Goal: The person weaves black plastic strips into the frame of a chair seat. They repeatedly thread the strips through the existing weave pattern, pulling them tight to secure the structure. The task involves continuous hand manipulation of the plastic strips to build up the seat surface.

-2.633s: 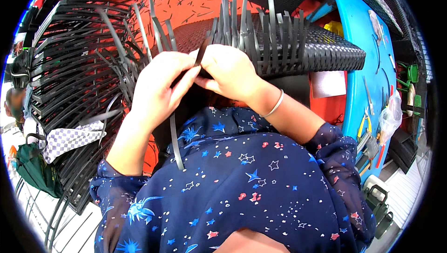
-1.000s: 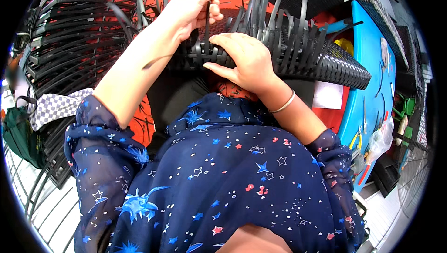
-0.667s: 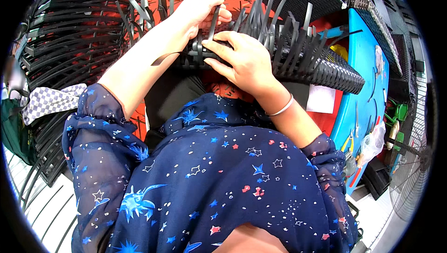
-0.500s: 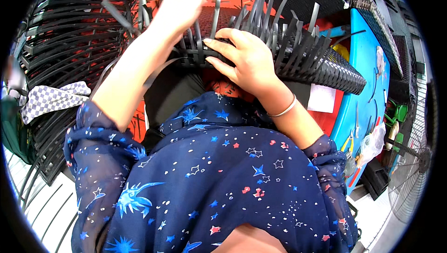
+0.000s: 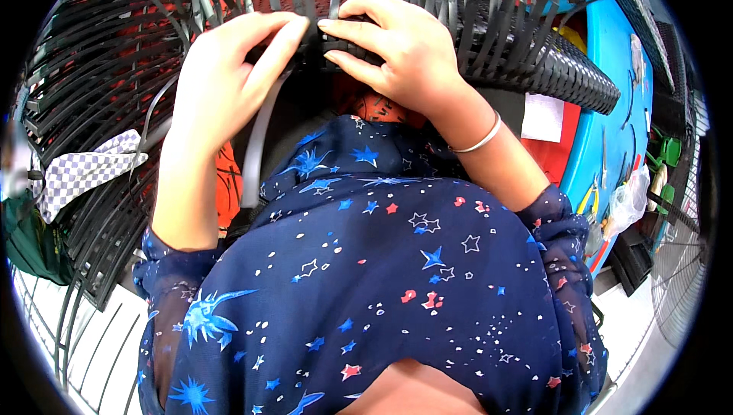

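A black woven panel (image 5: 534, 64) of flat plastic strips lies in front of me, with many loose strip ends standing up along its near edge. My left hand (image 5: 229, 79) pinches a dark flat strip (image 5: 256, 155) that hangs down from my fingers toward my lap. My right hand (image 5: 397, 48) presses its fingers onto the woven edge just beside the left hand's fingertips. Both hands meet at the panel's near rim. A thin bangle sits on my right wrist.
A fan of long black strips (image 5: 84, 94) spreads at the left. A checked cloth (image 5: 84, 171) and a dark green bag (image 5: 30, 239) lie lower left. An orange surface (image 5: 229, 178) lies under the work. A blue board (image 5: 611, 109) with small tools stands right.
My left hand has come down from above the panel to its near edge, bringing the strip with it. My right hand stays pressed on the woven rim.
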